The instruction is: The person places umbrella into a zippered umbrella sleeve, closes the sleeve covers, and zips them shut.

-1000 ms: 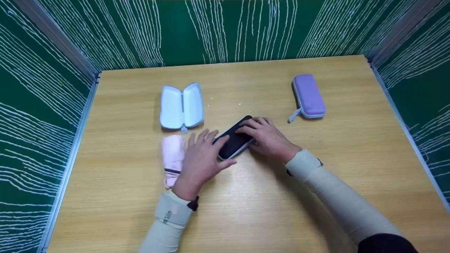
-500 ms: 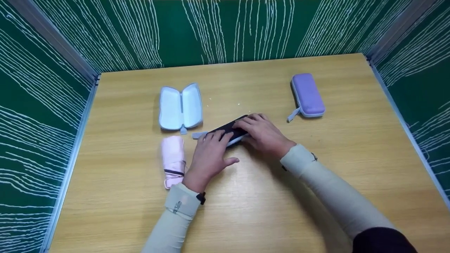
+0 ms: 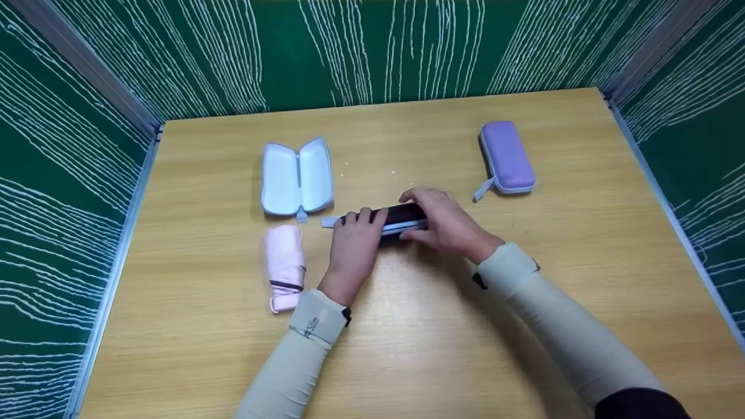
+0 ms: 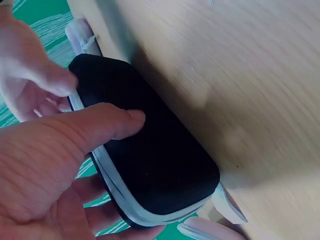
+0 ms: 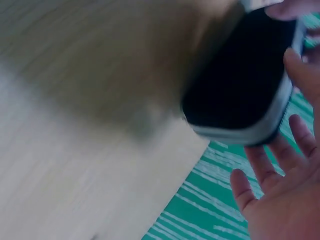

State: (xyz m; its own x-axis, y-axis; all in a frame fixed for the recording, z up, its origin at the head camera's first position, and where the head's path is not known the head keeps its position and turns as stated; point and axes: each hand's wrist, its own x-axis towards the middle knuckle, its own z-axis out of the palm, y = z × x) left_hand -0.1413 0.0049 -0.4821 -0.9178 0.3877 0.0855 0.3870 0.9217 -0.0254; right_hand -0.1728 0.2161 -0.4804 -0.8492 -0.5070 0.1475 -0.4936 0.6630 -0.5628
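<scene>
Green walls (image 3: 291,58) behind wooden tabletop (image 3: 419,349)

The right hand (image 5: 287,200), lower right, apparently grips a rounded black, pale-edged case (image 5: 242,75), upper right; pale wooden tabletop (image 5: 75,140) fills the left.

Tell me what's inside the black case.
Nothing inside can be seen: the black case looks closed, hiding its interior. Only its outside, with a pale edge band, shows, gripped by the left hand and right hand.
</scene>
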